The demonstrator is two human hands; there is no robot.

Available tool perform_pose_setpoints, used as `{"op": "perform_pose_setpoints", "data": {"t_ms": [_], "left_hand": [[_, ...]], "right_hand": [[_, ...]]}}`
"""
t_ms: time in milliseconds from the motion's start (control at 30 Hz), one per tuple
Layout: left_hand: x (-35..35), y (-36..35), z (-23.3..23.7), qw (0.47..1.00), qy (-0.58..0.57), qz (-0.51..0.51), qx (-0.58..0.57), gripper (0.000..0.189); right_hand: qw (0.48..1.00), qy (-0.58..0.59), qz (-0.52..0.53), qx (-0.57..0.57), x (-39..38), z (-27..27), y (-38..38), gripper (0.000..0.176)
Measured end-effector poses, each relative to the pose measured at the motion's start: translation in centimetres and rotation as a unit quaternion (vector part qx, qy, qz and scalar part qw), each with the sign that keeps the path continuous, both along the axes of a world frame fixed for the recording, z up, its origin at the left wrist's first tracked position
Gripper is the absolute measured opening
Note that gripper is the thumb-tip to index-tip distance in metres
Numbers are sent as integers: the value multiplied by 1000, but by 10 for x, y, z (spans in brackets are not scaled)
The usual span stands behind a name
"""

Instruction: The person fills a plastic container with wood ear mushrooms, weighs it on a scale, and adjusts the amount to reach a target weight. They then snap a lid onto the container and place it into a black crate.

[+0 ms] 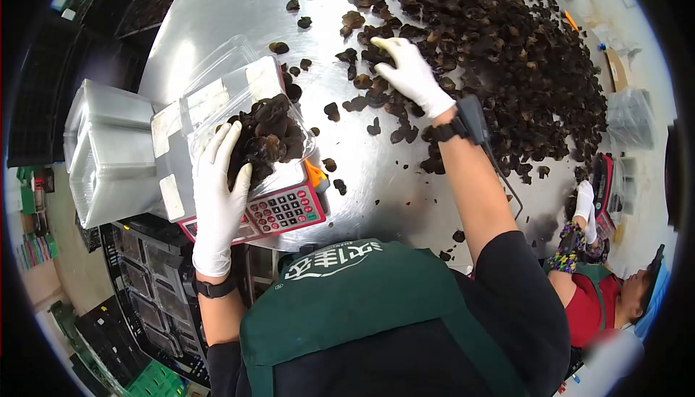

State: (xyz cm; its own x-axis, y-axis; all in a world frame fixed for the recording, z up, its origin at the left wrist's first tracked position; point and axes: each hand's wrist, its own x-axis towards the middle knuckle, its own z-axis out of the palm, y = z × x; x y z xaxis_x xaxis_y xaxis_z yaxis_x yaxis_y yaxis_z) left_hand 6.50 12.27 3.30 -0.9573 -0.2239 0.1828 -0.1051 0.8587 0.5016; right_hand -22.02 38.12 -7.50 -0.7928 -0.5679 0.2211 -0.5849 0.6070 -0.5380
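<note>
Head view shows white-gloved left hand (218,193), thumb spread, touching dark wrinkled fungus (272,132) in clear plastic box (194,137); white-gloved right hand (415,78), fingers apart, is beside scattered brown-black pieces (377,95).

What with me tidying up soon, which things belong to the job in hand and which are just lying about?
In the job:
dark pieces, in the tray and heaped loose
clear tray at the left hand
scale beneath it
probably the stacked clear trays

Seemingly lying about:
orange item by the scale
clear plastic bag at far right
</note>
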Motion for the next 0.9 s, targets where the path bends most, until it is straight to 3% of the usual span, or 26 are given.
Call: {"op": "perform_pose_setpoints", "data": {"t_ms": [100,167,233,367,400,500,533,600,667,767,900], "left_hand": [[4,3,-1,998,35,34,28,64],[10,2,5,995,68,70,38,63],[24,-11,13,990,79,114,-18,61],[56,-38,26,964,142,214,74,52],[66,-47,26,963,149,221,44,50],[89,-63,27,956,165,238,46,51],[93,-64,30,953,165,250,50,51],[94,-66,31,950,169,259,53,50],[91,-66,30,954,158,247,59,47],[72,-50,28,955,144,237,107,45],[45,-35,-1,981,117,151,42,51]], "right_hand": [[988,134,61,53,16,-36,-19,35],[995,81,63,-8,16,-44,-18,17],[999,33,40,-11,8,-39,-16,13],[997,34,12,-75,-4,-18,-6,12],[997,23,25,-73,-4,-14,-4,13],[991,-27,53,-121,16,29,-23,14],[982,-129,34,-132,34,60,-37,14],[966,-180,81,-169,70,99,-70,15],[950,-54,220,-215,97,110,-104,17],[933,47,310,-178,130,94,-155,13],[915,56,363,-167,147,59,-186,21]]}}
